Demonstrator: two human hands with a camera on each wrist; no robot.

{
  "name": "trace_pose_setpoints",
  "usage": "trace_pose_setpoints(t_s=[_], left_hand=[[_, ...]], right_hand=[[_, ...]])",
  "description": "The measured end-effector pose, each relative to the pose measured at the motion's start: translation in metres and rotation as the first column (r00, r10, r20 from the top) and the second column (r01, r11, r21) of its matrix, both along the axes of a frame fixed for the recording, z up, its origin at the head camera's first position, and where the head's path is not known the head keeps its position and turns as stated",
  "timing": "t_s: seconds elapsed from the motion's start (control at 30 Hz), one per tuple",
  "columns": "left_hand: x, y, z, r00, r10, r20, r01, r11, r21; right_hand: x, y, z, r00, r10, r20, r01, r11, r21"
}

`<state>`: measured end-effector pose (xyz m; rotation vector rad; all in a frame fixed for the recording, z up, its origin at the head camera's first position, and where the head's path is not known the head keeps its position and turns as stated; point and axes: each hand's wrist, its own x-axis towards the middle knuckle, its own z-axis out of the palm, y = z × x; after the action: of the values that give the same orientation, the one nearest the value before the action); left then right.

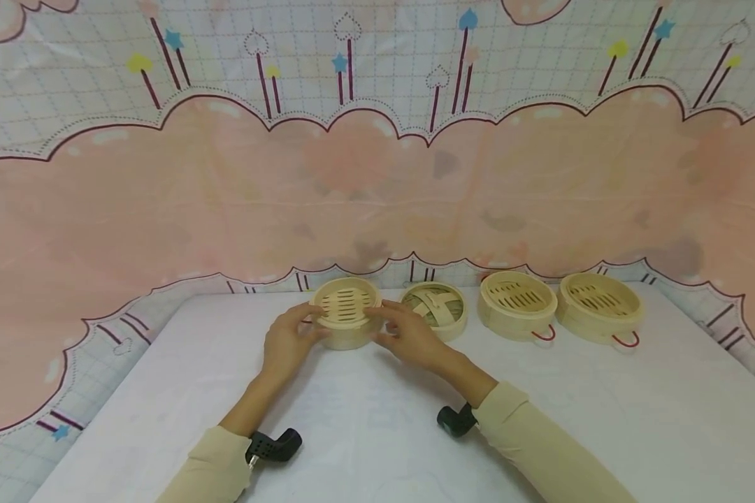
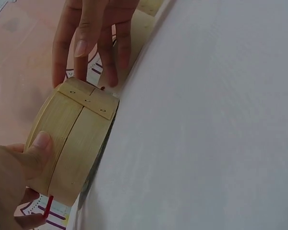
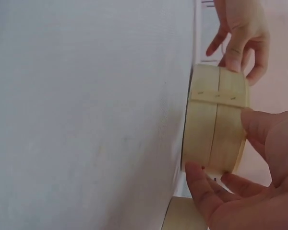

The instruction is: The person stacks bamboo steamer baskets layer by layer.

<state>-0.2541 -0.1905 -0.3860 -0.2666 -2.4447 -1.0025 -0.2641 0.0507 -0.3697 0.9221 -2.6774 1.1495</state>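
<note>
A small round bamboo steamer basket (image 1: 347, 334) with a slatted top stands on the white table between both hands. My left hand (image 1: 287, 338) grips its left side, the thumb on the wall, beside a red loop (image 2: 48, 208). On the other side my right hand (image 1: 409, 334) holds the basket, with its thumb at the upper rim and fingertips low on the wall in the right wrist view. A stapled overlap strip (image 2: 86, 99) shows on the basket's wall. Just behind my right hand lies a round bamboo piece with a woven top (image 1: 439, 311).
Two larger bamboo steamer baskets (image 1: 517, 323) with slatted tops and red loops (image 1: 626, 341) stand side by side at the right. A patterned cloth (image 1: 377, 202) hangs behind the white table (image 1: 377, 433). Dark wrist cameras (image 1: 277, 446) project from both sleeves.
</note>
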Motion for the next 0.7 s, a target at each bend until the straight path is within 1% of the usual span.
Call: trace_pose_setpoints(t_s=[0.13, 0.27, 0.37, 0.47, 0.6, 0.7], left_hand=[[0.007, -0.005, 0.004, 1.000, -0.009, -0.007, 0.009, 1.000, -0.021], [0.015, -0.006, 0.009, 0.999, -0.035, -0.013, 0.035, 0.999, -0.011], [0.021, -0.005, 0.012, 0.999, -0.050, -0.013, 0.050, 0.999, -0.012], [0.027, -0.004, 0.016, 0.998, -0.064, 0.004, 0.064, 0.998, 0.003], [0.034, -0.003, 0.020, 0.996, -0.080, 0.030, 0.078, 0.996, 0.048], [0.040, -0.002, 0.021, 0.995, -0.092, 0.028, 0.090, 0.995, 0.052]], right_hand=[[0.003, 0.001, 0.004, 1.000, 0.010, -0.010, -0.010, 1.000, 0.023], [0.007, 0.005, 0.007, 1.000, 0.005, -0.011, -0.005, 0.999, 0.040], [0.011, 0.011, 0.010, 1.000, -0.001, -0.026, 0.002, 0.999, 0.036], [0.014, 0.016, 0.012, 0.999, -0.002, -0.035, 0.003, 1.000, 0.017], [0.018, 0.022, 0.015, 0.999, 0.026, -0.043, -0.026, 1.000, 0.002], [0.021, 0.025, 0.017, 0.996, 0.054, -0.065, -0.054, 0.999, 0.003]])
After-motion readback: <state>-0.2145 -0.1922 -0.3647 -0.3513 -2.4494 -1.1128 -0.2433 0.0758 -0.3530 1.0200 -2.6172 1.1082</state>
